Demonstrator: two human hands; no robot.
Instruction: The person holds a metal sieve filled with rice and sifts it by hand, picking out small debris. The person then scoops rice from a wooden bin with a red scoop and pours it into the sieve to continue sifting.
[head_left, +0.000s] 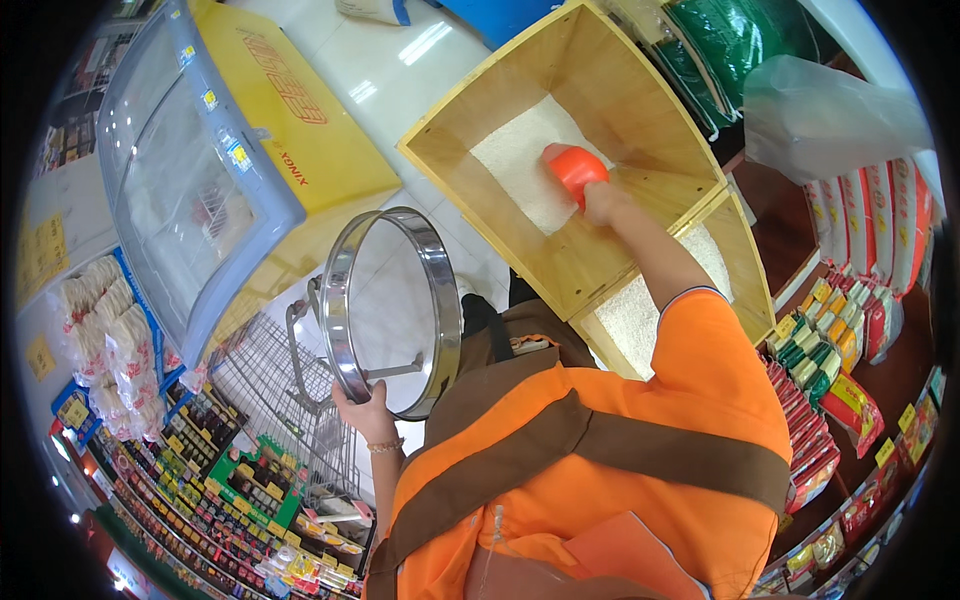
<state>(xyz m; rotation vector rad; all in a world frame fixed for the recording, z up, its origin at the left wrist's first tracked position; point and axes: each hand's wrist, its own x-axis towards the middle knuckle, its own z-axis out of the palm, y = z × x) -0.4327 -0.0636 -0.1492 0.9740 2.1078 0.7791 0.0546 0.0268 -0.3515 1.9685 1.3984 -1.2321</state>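
My right hand (602, 203) reaches into a wooden bin (652, 97) and grips the handle of a red-orange plastic scoop (580, 174). The scoop lies over white rice-like grain (517, 169) at the bottom of the bin, its front edge touching or just above the grain. In my left hand (365, 412) is a round stainless steel sieve (340, 300), held upright on edge by its rim, beside the bin and apart from it. Floor and cart parts show through the ring; whether a fine mesh spans it, I cannot tell.
A second wooden compartment with white grain (626, 322) adjoins the bin. To the left stand a glass-topped chest freezer (187, 172) and a wire shopping cart (300, 405). A clear plastic bag (825, 116) hangs at the right, above stacked packaged bags (870, 217). Stocked shelves line the lower left.
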